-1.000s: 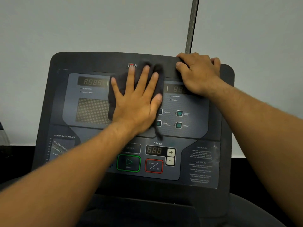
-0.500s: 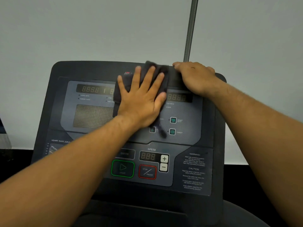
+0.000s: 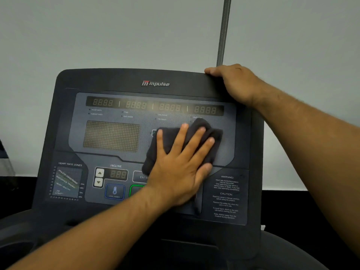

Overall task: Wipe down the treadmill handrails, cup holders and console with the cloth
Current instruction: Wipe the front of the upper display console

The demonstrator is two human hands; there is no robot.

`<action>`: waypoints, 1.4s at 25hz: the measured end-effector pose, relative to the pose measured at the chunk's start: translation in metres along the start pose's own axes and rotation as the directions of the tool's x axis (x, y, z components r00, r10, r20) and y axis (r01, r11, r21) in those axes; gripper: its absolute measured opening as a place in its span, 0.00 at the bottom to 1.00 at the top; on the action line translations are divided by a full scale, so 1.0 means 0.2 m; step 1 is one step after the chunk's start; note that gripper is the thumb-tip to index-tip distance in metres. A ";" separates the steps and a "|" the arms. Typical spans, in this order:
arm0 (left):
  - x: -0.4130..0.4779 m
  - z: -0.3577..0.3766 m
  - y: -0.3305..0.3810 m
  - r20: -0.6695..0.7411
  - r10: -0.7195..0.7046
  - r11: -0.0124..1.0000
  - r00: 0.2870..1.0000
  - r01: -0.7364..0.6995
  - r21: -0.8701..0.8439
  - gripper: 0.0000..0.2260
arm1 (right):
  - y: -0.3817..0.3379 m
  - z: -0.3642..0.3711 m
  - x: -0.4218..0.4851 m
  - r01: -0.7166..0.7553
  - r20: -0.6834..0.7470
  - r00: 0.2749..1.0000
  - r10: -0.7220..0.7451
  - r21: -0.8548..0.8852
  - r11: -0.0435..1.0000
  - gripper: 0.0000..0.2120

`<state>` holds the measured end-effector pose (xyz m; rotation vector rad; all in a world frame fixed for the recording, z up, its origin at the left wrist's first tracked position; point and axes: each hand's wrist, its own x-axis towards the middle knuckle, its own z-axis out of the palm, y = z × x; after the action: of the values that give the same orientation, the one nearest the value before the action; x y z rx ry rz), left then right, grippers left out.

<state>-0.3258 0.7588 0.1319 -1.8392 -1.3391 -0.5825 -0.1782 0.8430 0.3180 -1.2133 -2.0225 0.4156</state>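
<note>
dark cloth [image 3: 202, 124] under spread left hand [image 3: 181, 178] on console [image 3: 109, 82], right hand [image 3: 233, 82] curled over its top right edge

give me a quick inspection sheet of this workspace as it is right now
surface: dark console, faint digits in its displays, some buttons hidden under the hand.
job's things: dark cloth spread on the console's middle right, below the row of number displays.
clutter: nothing seen.
grippers: left hand flat on the cloth, fingers straight and spread; right hand grips the console's top right edge.
cables: ribbed grey tube rises behind the console; no loose cable seen.
surroundings: plain pale wall behind.
</note>
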 end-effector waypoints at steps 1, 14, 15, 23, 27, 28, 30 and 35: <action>0.09 -0.01 -0.04 0.002 0.012 1.000 1.000 -0.012 0.014 0.25 | 0.00 0.00 -0.01 -0.001 0.001 1.000 0.001 -0.011 1.000 0.39; 0.23 0.01 0.29 -0.039 -0.003 0.998 0.999 0.001 -0.058 0.25 | 0.06 -0.11 0.00 0.100 -0.017 0.995 -0.099 0.126 0.987 0.16; 0.14 0.01 0.36 -0.025 0.076 0.995 0.997 -0.077 -0.069 0.25 | 0.06 -0.10 -0.01 0.117 -0.022 0.993 -0.116 0.066 0.991 0.17; 0.48 0.01 0.07 -0.034 0.323 0.946 0.946 -0.323 0.014 0.24 | 0.07 -0.16 -0.06 0.125 0.016 0.992 -0.126 0.073 0.989 0.21; 0.69 -0.04 0.06 0.044 0.129 0.991 0.991 -0.130 0.033 0.25 | 0.17 -0.25 -0.11 0.142 -0.158 0.980 -0.120 0.133 0.981 0.22; 0.71 -0.04 0.09 0.041 0.074 0.997 0.996 -0.075 0.017 0.25 | 0.19 -0.26 -0.13 0.159 -0.209 0.968 -0.137 0.093 0.983 0.23; 0.65 -0.02 0.18 0.004 0.027 1.000 1.000 -0.027 -0.014 0.25 | 0.23 -0.25 -0.16 0.197 -0.307 0.933 -0.186 0.005 0.980 0.26; 0.08 0.04 0.47 -0.058 0.248 0.961 0.967 -0.253 -0.110 0.24 | 0.27 -0.16 -0.22 0.262 -0.300 0.913 -0.277 -0.091 0.961 0.27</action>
<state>-0.2325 0.7604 0.1078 -2.0409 -1.0402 -0.5719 -0.1089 0.8306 0.2885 -0.9393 -1.8954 0.0353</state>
